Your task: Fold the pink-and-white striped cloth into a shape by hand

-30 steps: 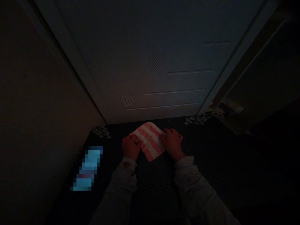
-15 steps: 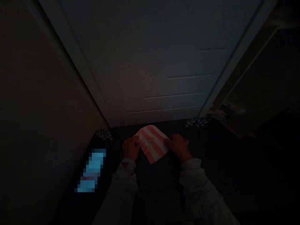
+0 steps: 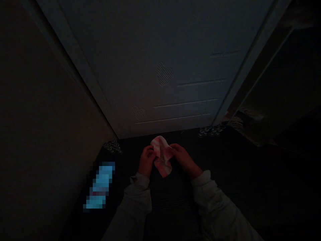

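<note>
Between my two hands is a small square cloth (image 3: 159,143) with pink and white stripes, its sides drawn inward so that it folds along the middle. My left hand (image 3: 147,161) is closed on its left edge, fingertips curled. From the other side, my right hand (image 3: 184,160) pinches the right edge between thumb and fingers. The cloth's lower corner hangs or lies toward me; in the dim light I cannot tell if it touches the dark surface (image 3: 173,201) beneath.
A pale panel (image 3: 120,73) with embossed hearts and lines rises behind the hands. Clusters of shiny rings (image 3: 112,146) lie at the left corner, and more rings (image 3: 212,130) at the right. A lit, pixelated screen (image 3: 100,187) is at the left. Dim items sit at the far right.
The cloth was spread flat with its stripes plain; now it is gathered and creased in the middle. Both hands have come closer together.
</note>
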A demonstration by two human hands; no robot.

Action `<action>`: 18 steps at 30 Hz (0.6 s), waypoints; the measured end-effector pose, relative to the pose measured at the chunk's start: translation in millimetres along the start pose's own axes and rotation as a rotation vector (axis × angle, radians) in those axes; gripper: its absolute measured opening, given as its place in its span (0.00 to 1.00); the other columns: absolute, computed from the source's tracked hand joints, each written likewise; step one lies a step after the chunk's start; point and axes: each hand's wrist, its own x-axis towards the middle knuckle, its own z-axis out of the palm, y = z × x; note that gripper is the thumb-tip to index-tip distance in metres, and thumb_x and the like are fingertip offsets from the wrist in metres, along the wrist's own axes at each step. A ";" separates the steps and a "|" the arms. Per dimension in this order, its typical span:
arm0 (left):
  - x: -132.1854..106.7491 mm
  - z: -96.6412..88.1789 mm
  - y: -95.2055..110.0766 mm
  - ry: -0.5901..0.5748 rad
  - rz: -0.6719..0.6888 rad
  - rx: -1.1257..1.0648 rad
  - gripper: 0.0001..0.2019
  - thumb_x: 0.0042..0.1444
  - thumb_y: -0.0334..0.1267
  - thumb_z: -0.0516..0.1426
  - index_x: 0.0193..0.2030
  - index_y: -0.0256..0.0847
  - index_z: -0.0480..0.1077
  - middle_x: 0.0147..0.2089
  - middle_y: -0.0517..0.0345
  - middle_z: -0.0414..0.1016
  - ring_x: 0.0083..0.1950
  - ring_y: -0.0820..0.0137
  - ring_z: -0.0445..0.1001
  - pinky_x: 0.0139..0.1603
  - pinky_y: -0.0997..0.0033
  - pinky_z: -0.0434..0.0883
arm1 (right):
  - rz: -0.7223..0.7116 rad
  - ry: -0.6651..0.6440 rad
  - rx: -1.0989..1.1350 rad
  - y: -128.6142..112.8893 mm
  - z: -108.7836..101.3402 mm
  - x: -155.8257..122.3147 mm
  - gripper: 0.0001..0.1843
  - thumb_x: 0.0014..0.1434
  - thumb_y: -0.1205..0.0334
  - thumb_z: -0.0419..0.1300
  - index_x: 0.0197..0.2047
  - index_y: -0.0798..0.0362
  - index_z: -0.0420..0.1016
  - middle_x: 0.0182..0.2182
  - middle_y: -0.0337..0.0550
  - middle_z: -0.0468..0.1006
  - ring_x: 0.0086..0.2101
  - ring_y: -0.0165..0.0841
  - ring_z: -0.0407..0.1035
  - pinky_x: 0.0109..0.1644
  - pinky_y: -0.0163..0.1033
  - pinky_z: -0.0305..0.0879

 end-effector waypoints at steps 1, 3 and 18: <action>-1.6 2.6 -0.2 -0.007 -0.004 -0.025 0.16 0.42 0.34 0.57 0.41 0.40 0.62 0.29 0.62 0.67 0.32 0.72 0.69 0.33 0.73 0.66 | 0.035 -0.026 0.071 1.6 3.3 -0.4 0.13 0.47 0.56 0.55 0.34 0.54 0.69 0.28 0.39 0.73 0.29 0.30 0.67 0.32 0.35 0.62; -3.9 6.2 -0.7 -0.027 0.003 -0.016 0.15 0.42 0.34 0.58 0.39 0.40 0.62 0.30 0.61 0.67 0.33 0.73 0.69 0.34 0.73 0.67 | 0.055 -0.060 0.098 4.7 9.1 -1.3 0.14 0.48 0.56 0.54 0.37 0.55 0.69 0.30 0.41 0.73 0.30 0.32 0.68 0.34 0.37 0.63; -1.7 -0.3 0.8 -0.037 -0.170 -0.196 0.26 0.40 0.37 0.62 0.48 0.39 0.61 0.42 0.49 0.71 0.38 0.67 0.72 0.36 0.69 0.69 | 0.068 -0.072 0.148 2.4 18.8 -6.0 0.12 0.46 0.57 0.57 0.33 0.54 0.71 0.26 0.38 0.72 0.26 0.28 0.64 0.30 0.35 0.59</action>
